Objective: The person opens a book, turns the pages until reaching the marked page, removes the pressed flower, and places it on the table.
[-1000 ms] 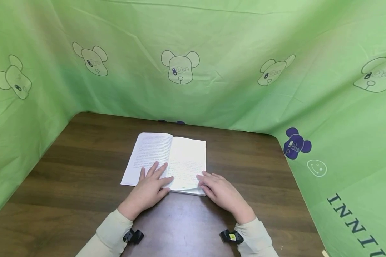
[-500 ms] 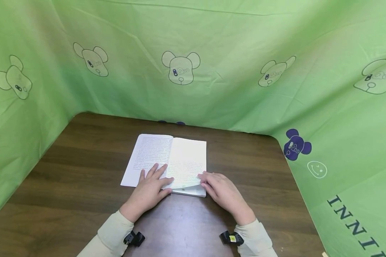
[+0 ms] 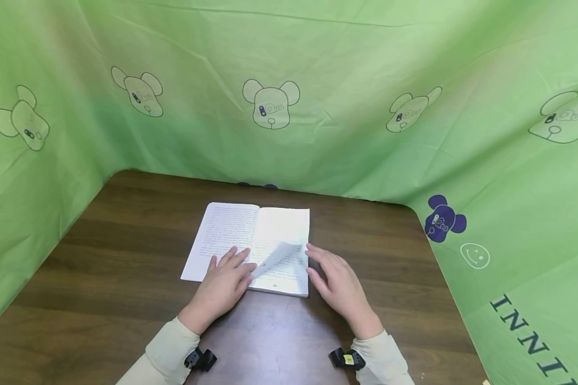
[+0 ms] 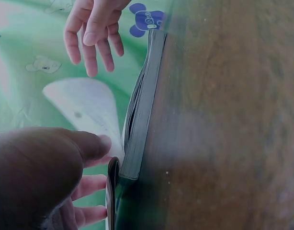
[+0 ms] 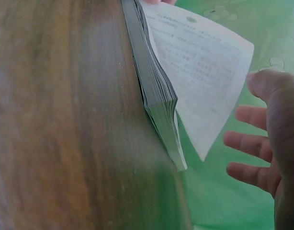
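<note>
An open book lies on the table, printed text on its pages. Across its left page and the fold rests my left hand, fingers spread. One right-hand page is raised, its lower corner curling up toward the left. My right hand is at the book's right edge, thumb and fingers apart and loosely bent. In the right wrist view the raised leaf stands off the page block, with the right thumb close to its edge. The left wrist view shows that leaf beyond the left thumb.
The brown wooden table extends around the book on all sides. A green cloth printed with bear heads hangs behind it and along both sides. Each wrist carries a black strapped camera, such as the left wrist camera.
The page's lower right corner has lifted and curled leftward, uncovering the printed page beneath. My right hand's thumb and fingers have spread apart. My left hand has stayed nearly in place.
</note>
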